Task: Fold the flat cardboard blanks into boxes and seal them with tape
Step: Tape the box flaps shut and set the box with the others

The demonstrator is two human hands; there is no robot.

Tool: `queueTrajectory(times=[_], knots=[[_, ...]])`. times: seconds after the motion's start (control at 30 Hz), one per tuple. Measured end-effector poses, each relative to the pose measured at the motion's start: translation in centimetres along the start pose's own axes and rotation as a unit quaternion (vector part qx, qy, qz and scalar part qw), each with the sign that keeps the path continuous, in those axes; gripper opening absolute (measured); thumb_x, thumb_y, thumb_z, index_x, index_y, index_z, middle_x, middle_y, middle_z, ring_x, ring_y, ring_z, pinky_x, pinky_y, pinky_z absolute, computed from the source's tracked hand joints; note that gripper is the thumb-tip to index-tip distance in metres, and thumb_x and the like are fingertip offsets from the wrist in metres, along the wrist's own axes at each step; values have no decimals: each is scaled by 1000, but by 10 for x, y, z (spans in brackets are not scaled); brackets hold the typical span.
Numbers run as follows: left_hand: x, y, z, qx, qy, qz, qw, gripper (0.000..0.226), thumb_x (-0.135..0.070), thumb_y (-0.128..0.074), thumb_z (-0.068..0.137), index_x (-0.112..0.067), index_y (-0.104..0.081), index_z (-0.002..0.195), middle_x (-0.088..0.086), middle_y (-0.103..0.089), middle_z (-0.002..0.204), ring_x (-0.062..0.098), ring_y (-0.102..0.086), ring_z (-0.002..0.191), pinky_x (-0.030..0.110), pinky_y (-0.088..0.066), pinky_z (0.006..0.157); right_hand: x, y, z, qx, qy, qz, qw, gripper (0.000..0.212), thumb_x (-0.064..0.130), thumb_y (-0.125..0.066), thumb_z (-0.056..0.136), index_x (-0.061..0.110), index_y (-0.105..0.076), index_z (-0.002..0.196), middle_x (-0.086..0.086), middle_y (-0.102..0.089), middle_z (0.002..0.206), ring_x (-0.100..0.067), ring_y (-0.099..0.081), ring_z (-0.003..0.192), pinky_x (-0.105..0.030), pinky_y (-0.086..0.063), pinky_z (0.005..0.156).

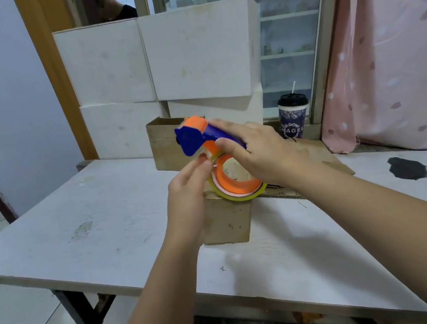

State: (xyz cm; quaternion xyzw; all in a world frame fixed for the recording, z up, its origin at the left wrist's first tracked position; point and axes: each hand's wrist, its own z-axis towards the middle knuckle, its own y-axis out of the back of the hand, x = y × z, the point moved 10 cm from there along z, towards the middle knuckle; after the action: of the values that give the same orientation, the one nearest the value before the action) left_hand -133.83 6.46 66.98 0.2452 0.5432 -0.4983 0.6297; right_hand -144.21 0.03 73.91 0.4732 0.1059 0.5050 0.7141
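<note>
Item 1, landmark: small brown box, folded cardboard, standing on the white table at mid-top.

Item 2: tape dispenser, blue handle and orange frame, held in the air above and just behind the brown box. It carries a tape roll with a yellowish rim, whose lower edge hangs right at the box's top face; contact cannot be told.

Item 3: right hand, above the box, fingers and thumb wrapped round the blue handle.

Item 4: left hand, above the box's left side, fingertips gathered in a pinch at the roll's upper rim. The clear strip itself is too faint to make out. The two hands are close together, both on the dispenser.

Item 5: flat cardboard blank, lying on the table to the right of the box, under the right wrist.

Item 6: open brown carton, behind the box.

Item 7: stacked white boxes, further behind the box, against the window.

Item 8: lidded cup with straw, behind and right of the box.

Item 9: pink curtain, far right of the box.
</note>
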Motion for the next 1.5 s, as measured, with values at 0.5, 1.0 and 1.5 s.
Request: queueTrajectory(times=[0.5,1.0,1.5], knots=[[37,37,4,-253,144,-132,948,9,-20,-58,91,-15,-65,88,0,-73,83,11,-71,75,32,-58,70,0,-7,2,4,-4,0,1000,52,57,-31,96,44,-30,146,-5,-58,109,-13,-48,90,-18,-31,68],[49,47,-14,-292,87,-28,952,18,-22,-60,88,-20,-70,74,-5,-71,74,19,-68,84,39,-56,80,-31,-7,-27,-140,-51,320,936,54,56,-39,91,37,-33,141,15,-49,135,-2,-46,127,-42,-41,107],[67,54,-36,-325,107,-52,938,17,-26,-52,96,-23,-65,85,-12,-70,84,2,-66,82,9,-43,56,-30,-29,-15,-156,-124,413,889,64,59,-47,85,37,-37,144,13,-51,140,-8,-50,127,-42,-41,108]])
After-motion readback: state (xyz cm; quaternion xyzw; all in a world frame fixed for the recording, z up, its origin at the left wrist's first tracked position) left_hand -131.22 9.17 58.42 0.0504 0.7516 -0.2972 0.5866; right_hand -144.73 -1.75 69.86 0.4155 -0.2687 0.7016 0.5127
